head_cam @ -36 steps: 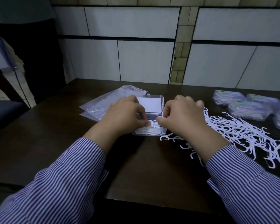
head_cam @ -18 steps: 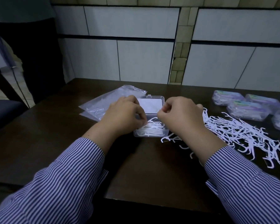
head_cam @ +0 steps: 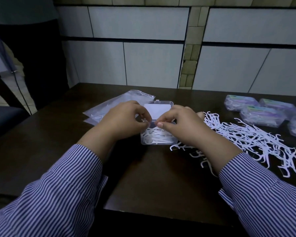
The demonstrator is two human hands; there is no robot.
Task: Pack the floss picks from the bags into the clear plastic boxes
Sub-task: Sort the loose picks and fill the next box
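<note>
open clear box (head_cam: 158, 140), floss picks (head_cam: 154, 136) inside

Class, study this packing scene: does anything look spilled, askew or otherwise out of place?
Yes. A loose heap of floss picks sprawls across the table right of the open clear box, some strays lying under the right hand. Two empty bags lie askew behind the left hand.
</note>
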